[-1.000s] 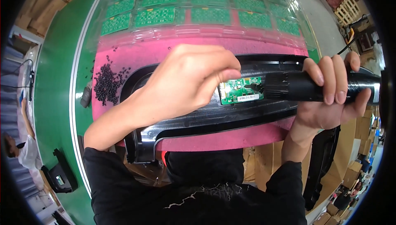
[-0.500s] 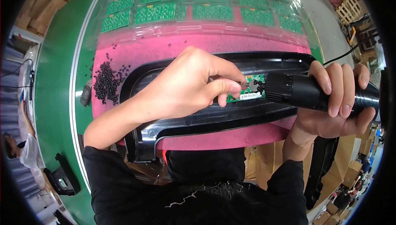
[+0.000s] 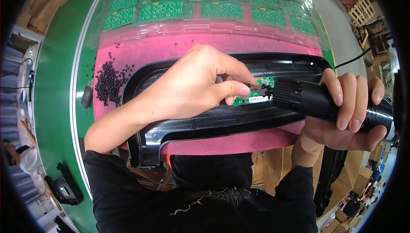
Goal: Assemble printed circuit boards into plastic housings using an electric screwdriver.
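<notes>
My right hand (image 3: 348, 113) is wrapped round a black electric screwdriver (image 3: 305, 98), held nearly level with its nose toward the left. At its front end a grey disc (image 3: 261, 89) carries several small black screws (image 3: 267, 91). My left hand (image 3: 200, 81) pinches thumb and forefinger together at the thin tip just left of the disc; what lies between them is mostly hidden. Below the fingers a green circuit board (image 3: 268, 80) with a white label sits inside a long black plastic housing (image 3: 192, 128). The left hand covers part of the board.
A loose pile of black screws (image 3: 109, 85) lies left of the housing on the pink mat (image 3: 171, 40). Clear plastic trays (image 3: 192, 28) of green circuit boards (image 3: 160, 11) stand at the far side. A dark lump (image 3: 87, 97) lies by the screws. A cable (image 3: 354, 60) runs at right.
The screwdriver's back end and my right hand have dipped slightly. My left hand keeps its pinch at the tip, almost in the same place.
</notes>
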Action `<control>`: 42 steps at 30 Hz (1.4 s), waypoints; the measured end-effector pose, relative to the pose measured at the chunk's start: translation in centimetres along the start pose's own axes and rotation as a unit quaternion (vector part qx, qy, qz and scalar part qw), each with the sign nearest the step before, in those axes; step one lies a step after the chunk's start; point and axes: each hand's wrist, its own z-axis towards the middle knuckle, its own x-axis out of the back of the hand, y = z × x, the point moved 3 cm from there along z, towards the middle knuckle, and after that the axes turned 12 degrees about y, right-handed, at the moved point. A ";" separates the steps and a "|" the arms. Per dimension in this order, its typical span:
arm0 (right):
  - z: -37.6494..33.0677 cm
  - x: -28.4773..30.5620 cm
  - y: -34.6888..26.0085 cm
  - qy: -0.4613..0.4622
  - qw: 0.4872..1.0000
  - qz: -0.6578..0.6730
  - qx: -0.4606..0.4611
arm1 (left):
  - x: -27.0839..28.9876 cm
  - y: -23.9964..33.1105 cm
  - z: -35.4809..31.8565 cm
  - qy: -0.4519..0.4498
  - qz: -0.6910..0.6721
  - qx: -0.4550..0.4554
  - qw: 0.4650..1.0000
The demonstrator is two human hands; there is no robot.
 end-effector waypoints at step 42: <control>2.3 3.3 1.5 0.004 0.962 -0.274 -0.004 | -1.2 -1.1 -0.6 -0.086 0.302 -0.207 0.927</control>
